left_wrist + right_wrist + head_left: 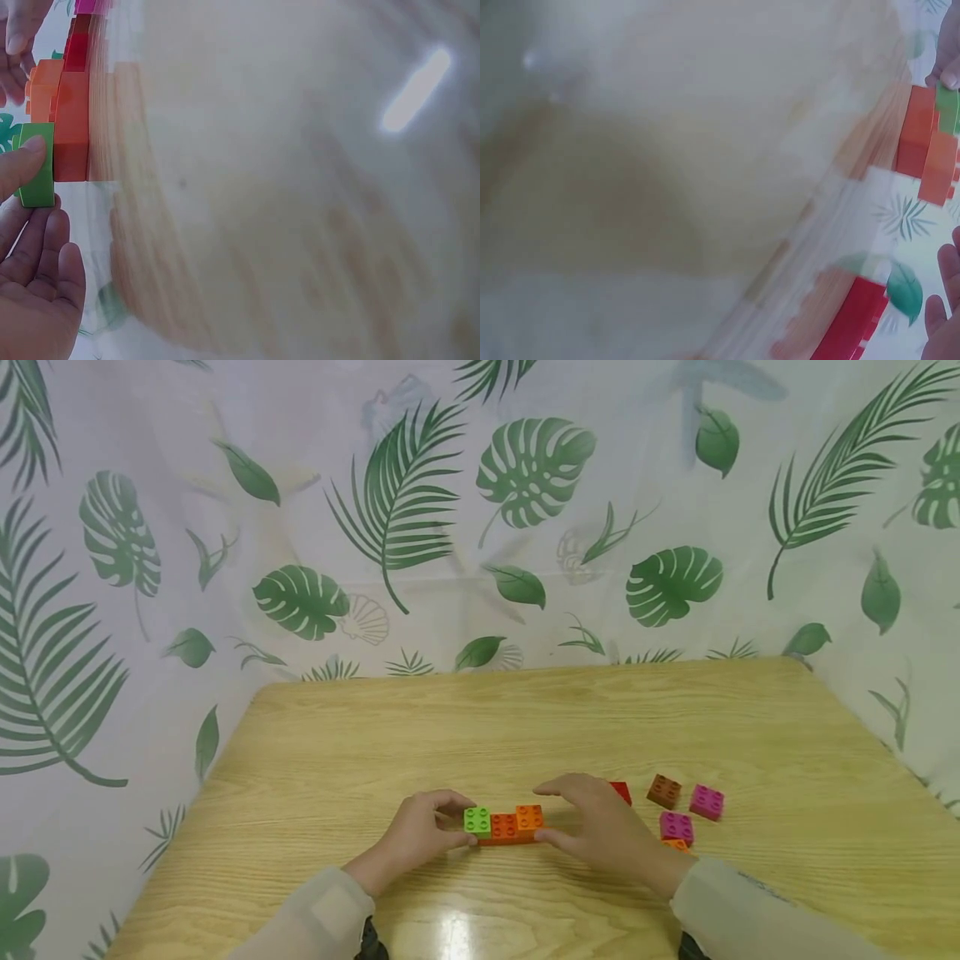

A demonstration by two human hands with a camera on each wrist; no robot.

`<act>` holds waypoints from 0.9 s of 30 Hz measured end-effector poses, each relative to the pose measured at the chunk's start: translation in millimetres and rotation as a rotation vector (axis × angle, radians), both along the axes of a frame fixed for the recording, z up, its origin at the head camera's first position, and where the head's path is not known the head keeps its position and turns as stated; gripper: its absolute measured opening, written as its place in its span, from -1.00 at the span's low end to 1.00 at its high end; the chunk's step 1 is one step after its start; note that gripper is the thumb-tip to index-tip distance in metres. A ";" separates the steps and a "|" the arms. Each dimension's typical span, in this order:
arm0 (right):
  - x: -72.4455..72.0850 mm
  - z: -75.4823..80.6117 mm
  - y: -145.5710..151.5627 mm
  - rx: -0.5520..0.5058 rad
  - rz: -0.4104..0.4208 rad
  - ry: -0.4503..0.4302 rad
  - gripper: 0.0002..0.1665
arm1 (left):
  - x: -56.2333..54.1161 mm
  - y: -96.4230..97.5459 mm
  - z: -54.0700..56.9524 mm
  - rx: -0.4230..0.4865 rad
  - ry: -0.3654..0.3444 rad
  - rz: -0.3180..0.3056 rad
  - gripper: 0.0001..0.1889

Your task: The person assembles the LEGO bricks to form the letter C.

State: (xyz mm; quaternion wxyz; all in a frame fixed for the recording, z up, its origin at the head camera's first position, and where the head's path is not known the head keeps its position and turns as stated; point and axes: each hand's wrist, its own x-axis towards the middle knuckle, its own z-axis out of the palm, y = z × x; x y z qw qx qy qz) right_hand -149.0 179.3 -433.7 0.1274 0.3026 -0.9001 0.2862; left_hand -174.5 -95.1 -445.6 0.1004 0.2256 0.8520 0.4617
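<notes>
A long red-orange brick (pixel 504 830) lies on the table, with a lime-green brick (pixel 477 821) on its left end and an orange brick (pixel 529 817) on its right end. The left hand (pixel 420 831) pinches the green brick, its thumb on the near side and the fingers around the far side. In the left wrist view, the green brick (pixel 37 166) sticks out a little past the long brick's end. Beside the orange brick is the right hand (pixel 600 827), fingers spread and loosely bent. The right wrist view shows a gap between it and the orange brick (pixel 937 169).
Right of the right hand lie a brown brick (pixel 664 790), a magenta brick (pixel 707 802), a second magenta brick (pixel 677 827) and a partly hidden orange brick (pixel 677 844). A red brick (pixel 622 791) shows behind that hand. A leaf-patterned curtain (pixel 450 610) borders the wooden table (pixel 337 727).
</notes>
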 end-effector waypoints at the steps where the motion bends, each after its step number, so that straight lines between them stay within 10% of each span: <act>1: 0.7 -0.4 3.3 -0.008 -0.004 0.008 -0.43 | 0.2 -0.1 0.1 0.002 -0.002 -0.001 -0.62; 27: 37.3 -5.6 98.1 0.023 -0.191 0.098 -0.37 | 0.9 1.8 0.7 0.006 -0.008 0.002 -0.62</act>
